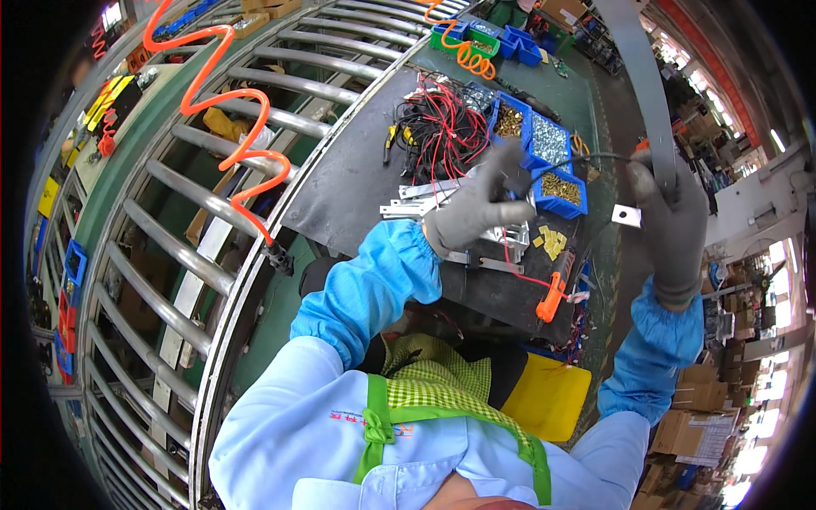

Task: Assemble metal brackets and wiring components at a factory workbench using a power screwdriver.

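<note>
My left hand (480, 210), in a grey glove, is over the dark worktable (340, 191) with its thumb and fingers spread apart. My right hand (676, 225), also gloved, is raised off the table's right side, its fingers closed around a long flat grey strip (639, 76) that runs up out of view. A thin black cable (586, 156) stretches between the two hands; whether either hand grips it is unclear. Beside the right hand shows a small pale square plate (626, 215) with a hole. Silver metal brackets (416, 204) lie partly hidden under my left hand.
Tangled black and red wires (438, 127) lie at the table's far part. Blue bins (561, 194) of small metal parts line its right edge. Nearer are yellow pieces (552, 242) and an orange-handled tool (554, 293). A roller conveyor (183, 255) and coiled orange hose (255, 127) are left.
</note>
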Demonstrator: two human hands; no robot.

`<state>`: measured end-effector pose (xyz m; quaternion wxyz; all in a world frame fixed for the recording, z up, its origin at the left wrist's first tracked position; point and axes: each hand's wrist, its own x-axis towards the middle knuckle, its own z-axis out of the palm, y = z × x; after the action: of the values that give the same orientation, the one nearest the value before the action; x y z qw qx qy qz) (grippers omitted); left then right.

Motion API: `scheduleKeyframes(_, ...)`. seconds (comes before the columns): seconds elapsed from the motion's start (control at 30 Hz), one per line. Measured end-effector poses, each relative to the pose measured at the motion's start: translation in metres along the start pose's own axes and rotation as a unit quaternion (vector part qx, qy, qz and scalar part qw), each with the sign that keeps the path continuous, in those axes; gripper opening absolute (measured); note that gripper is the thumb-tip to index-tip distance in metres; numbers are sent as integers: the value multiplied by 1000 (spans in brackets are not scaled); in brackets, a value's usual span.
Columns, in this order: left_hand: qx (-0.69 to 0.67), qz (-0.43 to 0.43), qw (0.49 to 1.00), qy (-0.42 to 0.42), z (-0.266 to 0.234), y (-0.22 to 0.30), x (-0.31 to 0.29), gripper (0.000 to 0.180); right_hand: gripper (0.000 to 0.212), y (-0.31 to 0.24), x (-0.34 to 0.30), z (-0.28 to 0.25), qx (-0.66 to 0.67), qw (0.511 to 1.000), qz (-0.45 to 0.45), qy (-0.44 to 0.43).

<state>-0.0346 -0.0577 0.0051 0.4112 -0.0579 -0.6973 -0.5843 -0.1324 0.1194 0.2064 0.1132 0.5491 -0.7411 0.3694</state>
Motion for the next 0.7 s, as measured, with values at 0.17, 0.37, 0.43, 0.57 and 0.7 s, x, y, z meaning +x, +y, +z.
scheduleKeyframes(0.17,-329,-231,897,-185,14,69,-19,45,14,-21,-53,-46,-63,991,110,43)
scheduleKeyframes(0.37,-235,-204,925,-217,-38,76,-24,64,17,1,-147,-114,33,914,318,-251)
scheduleKeyframes(0.43,-225,-253,921,-194,-55,65,-35,71,20,18,-172,-89,88,906,347,-227)
scheduleKeyframes(0.57,-190,-345,901,-183,-57,54,-26,48,29,59,-222,-29,85,960,265,-31)
scheduleKeyframes(0.7,-239,-400,882,-73,-43,15,-37,34,42,55,-238,15,138,936,320,-47)
